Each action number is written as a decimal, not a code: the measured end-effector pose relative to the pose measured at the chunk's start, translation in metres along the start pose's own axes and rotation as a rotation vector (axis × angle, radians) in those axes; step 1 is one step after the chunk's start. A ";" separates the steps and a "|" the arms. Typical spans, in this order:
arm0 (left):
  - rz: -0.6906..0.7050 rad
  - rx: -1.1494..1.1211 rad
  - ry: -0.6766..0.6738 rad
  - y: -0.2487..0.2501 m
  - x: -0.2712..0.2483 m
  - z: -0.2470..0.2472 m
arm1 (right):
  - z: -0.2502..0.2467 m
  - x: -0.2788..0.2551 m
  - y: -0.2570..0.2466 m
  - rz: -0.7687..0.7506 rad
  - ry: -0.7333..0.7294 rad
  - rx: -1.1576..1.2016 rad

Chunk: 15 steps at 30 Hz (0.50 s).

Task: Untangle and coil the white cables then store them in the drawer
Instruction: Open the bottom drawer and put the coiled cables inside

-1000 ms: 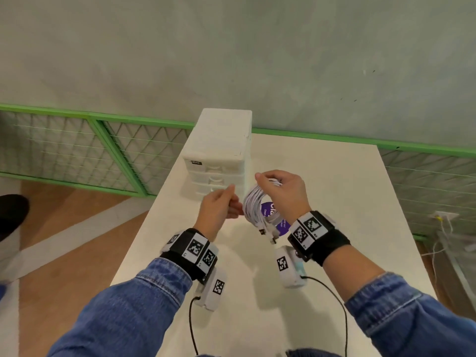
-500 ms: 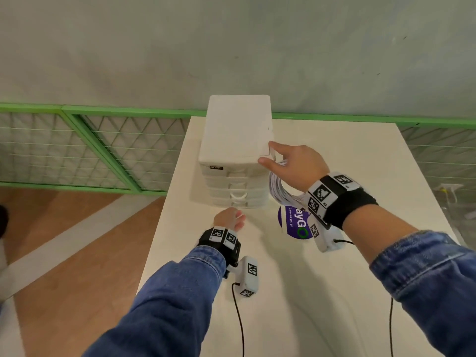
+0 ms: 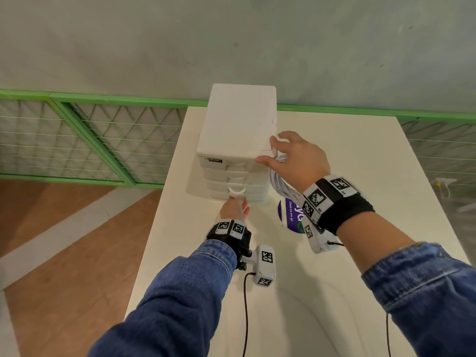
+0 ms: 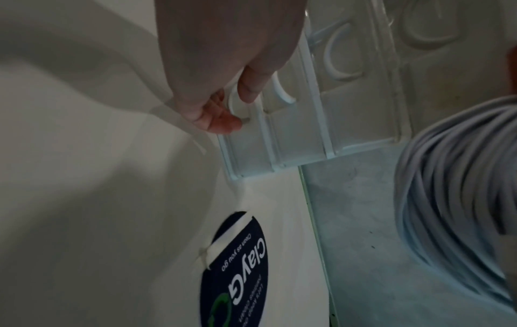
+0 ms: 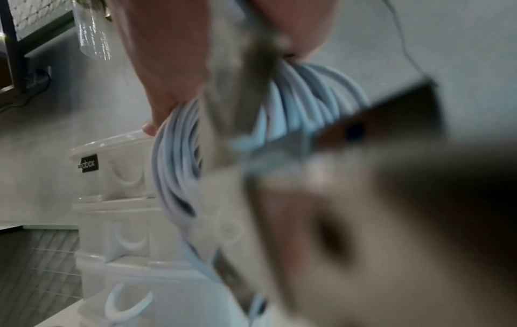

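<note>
A white stacked drawer unit (image 3: 237, 130) stands on the table's far left. My left hand (image 3: 238, 200) pinches the ring handle (image 4: 238, 104) of its bottom drawer (image 3: 239, 194), thumb on top and fingers underneath. The drawer fronts look flush. My right hand (image 3: 270, 154) holds the coiled white cables (image 3: 280, 184) under its palm, with thumb and forefinger resting on the unit's top right front corner. The coil (image 5: 179, 166) hangs beside the unit's right side and also fills the right edge (image 4: 453, 199) of the left wrist view.
A round purple sticker (image 3: 289, 215) lies on the white table (image 3: 334, 292) just right of the unit, with a short white strip (image 4: 221, 241) across it. A green mesh fence (image 3: 103, 140) runs behind, and wooden floor (image 3: 64, 228) lies to the left.
My left hand let go of the coil, dropped to the table and reached forward onto the bottom drawer handle. My right hand carried the coil up to the unit's top corner.
</note>
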<state>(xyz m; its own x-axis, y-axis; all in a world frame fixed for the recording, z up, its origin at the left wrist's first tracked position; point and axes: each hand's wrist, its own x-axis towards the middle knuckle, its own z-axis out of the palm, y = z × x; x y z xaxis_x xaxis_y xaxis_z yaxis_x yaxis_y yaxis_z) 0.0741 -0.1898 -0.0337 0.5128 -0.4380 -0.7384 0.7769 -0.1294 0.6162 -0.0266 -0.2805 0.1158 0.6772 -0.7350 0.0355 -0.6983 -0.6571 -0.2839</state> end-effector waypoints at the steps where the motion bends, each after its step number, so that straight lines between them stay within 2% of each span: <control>1: 0.008 -0.002 0.012 -0.001 0.000 0.001 | 0.000 -0.001 -0.001 -0.004 0.005 -0.006; 9: 0.036 0.103 0.022 -0.003 0.010 -0.013 | 0.001 -0.004 -0.003 -0.004 0.023 0.034; 12: -0.007 0.105 -0.033 -0.004 0.007 -0.024 | 0.002 -0.005 -0.004 -0.004 0.023 0.041; 15: -0.073 0.204 -0.036 -0.003 -0.006 -0.037 | 0.001 -0.006 -0.005 0.003 0.034 0.050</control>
<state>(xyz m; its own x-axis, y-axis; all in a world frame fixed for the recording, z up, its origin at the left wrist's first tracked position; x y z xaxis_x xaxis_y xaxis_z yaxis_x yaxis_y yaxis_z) 0.0819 -0.1539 -0.0416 0.4414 -0.4515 -0.7754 0.7200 -0.3375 0.6064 -0.0271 -0.2723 0.1163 0.6664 -0.7426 0.0669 -0.6872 -0.6465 -0.3315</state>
